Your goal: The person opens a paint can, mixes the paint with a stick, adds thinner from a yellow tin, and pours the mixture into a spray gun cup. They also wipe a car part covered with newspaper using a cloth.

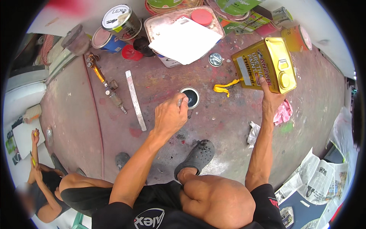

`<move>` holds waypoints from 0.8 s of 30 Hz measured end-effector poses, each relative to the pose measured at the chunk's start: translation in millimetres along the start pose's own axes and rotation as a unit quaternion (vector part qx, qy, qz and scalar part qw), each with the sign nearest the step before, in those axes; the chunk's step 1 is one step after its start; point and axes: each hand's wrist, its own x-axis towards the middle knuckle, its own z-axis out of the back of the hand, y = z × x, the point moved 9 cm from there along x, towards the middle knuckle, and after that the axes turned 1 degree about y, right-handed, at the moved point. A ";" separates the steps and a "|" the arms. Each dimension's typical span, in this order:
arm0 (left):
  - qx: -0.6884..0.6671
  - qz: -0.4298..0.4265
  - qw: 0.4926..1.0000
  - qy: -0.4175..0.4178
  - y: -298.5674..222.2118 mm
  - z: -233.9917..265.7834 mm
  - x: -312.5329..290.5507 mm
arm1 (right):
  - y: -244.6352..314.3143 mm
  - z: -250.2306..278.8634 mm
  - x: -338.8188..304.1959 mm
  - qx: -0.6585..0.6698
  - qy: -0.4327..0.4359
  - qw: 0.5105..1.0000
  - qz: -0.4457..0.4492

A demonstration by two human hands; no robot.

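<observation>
My left hand [171,115] is closed at the left rim of a small open can [195,100] of dark paint on the floor. A bit of something thin and greyish shows between its fingers, too little to name. My right hand [272,102] grips a gold rectangular thinner can [267,65] by its near end, thumb on the printed side, fingers mostly hidden. A round yellow cap [284,79] sits on the end of that can. A yellow strip of cloth or plastic [225,87] lies beside it.
A spray gun [110,89] and a long flat strip [135,100] lie to the left. Paint cans [121,19] and a large tin with white paper [187,40] stand at the back. A pink rag [283,112] lies right. Another person [45,187] sits at lower left.
</observation>
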 end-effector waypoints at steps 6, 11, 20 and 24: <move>-0.145 0.035 0.988 -0.032 22.5 7.6 -13.9 | 39.6 20.0 -59.3 -0.007 -0.059 0.998 -0.013; -0.193 0.042 0.979 -0.048 26.5 22.2 -24.7 | 67.4 34.3 -111.0 -0.053 -0.014 0.998 -0.010; -0.182 -0.028 0.980 -0.069 28.0 30.8 -34.2 | 74.2 34.5 -159.6 -0.099 0.098 0.990 -0.006; -0.178 -0.043 0.980 -0.080 25.8 39.3 -38.2 | 96.7 24.3 -165.9 -0.209 0.125 0.966 0.090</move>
